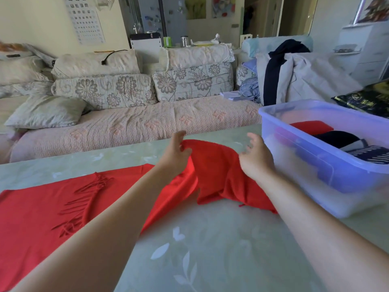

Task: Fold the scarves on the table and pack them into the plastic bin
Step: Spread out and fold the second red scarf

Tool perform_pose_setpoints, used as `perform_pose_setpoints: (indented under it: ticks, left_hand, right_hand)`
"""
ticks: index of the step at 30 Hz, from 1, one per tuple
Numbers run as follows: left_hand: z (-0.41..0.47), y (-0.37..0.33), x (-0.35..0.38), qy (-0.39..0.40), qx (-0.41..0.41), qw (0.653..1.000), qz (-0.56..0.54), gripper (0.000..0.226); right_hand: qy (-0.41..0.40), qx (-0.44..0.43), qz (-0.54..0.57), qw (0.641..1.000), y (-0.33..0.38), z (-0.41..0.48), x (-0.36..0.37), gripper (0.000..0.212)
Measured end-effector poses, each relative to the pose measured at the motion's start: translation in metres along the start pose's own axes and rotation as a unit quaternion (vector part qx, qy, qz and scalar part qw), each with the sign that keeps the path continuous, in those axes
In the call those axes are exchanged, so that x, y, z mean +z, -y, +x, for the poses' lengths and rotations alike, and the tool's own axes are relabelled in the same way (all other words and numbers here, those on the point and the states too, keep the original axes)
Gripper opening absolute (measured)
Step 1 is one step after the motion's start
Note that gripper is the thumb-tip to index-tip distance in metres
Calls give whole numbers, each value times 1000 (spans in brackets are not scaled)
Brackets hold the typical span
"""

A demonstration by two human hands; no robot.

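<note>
Across the left side of the glossy, pale green table, printed with white leaves, a soft red scarf lies flat, its stringy fringe doubled back on the cloth. Its right end rises in a crumpled peak towards the far edge, just beside the translucent rectangular plastic bin at the right edge, which holds a folded red scarf and a striped one. The left hand pinches that peak; the right hand hovers beside it, fingers loosely spread, holding nothing.
</note>
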State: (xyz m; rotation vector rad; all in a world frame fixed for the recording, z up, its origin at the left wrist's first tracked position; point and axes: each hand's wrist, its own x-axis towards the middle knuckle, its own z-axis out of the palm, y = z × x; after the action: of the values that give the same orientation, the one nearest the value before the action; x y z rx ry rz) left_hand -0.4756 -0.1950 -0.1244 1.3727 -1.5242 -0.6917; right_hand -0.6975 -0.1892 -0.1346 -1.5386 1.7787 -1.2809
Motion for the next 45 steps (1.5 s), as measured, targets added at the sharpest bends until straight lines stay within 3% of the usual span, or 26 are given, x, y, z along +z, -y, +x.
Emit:
perform_pose_setpoints:
  ticks: [3,5,6,8,10,12,15,19,21,23,25,27,28,30,31,33,35,37,39,40,43,45]
  left_hand:
    - [9,4,7,61,30,992,106,78]
    - [6,12,7,60,47,984,164,80]
    - [3,17,6,71,51,979,186,79]
    - [-7,31,5,143,84,953,255,74]
    - [-15,48,4,208,132,914,323,69]
    - [-19,61,9,231,161,893,351,58]
    - [-19,61,19,222,154,892,363,33]
    - [-10,46,29,115,171,898,389,11]
    - [0,32,34,43,142,918,367,14]
    - [19,18,41,16,79,946,314,17]
    - [39,7,50,46,56,974,215,28]
    - [50,1,59,63,50,988,135,51]
    - [52,2,61,58,51,989,130,57]
    - [47,10,64,43,60,982,172,56]
    - [42,19,64,48,67,976,204,51]
    - [26,43,61,84,77,958,264,35]
    - [5,62,55,111,88,937,321,26]
    - [-15,74,50,112,98,923,355,34]
    - [-32,81,44,92,121,919,363,41]
    - [-39,83,41,82,136,917,367,40]
    - [-53,86,33,58,155,911,377,32]
    - [-59,84,31,39,148,914,377,28]
  right_hand:
    - [59,-139,-58,987,0,-15,14,62]
    - [118,-196,-141,963,-6,-24,22,42]
    - [160,-185,-203,948,-8,-27,24,33]
    - [251,-131,-318,905,-11,-32,29,49]
    - [284,-115,-390,868,-18,-33,35,62]
    - [267,-128,-379,877,-26,-29,40,43]
    - [237,-133,-327,905,-27,-14,35,10]
    - [158,-135,-280,937,-29,5,27,14]
    - [66,-133,-286,947,-28,13,25,19]
    - [-3,-94,-221,971,-24,26,24,23]
    - [-13,-27,-84,996,-16,40,26,25]
    - [-18,-2,17,1000,-14,56,29,21]
    - [2,-12,27,1000,-14,60,30,38]
    - [91,-55,-21,994,-23,65,36,84]
    - [126,-86,-97,984,-29,65,39,92]
    - [131,-161,-220,953,-36,59,48,78]
    - [128,-231,-207,942,-36,48,59,53]
    - [226,-245,-173,927,-34,35,66,39]
    - [324,-244,-222,887,-38,23,73,35]
    - [336,-252,-259,870,-41,19,75,36]
    - [252,-330,-342,843,-51,17,78,29]
    - [224,-345,-332,849,-52,16,74,26]
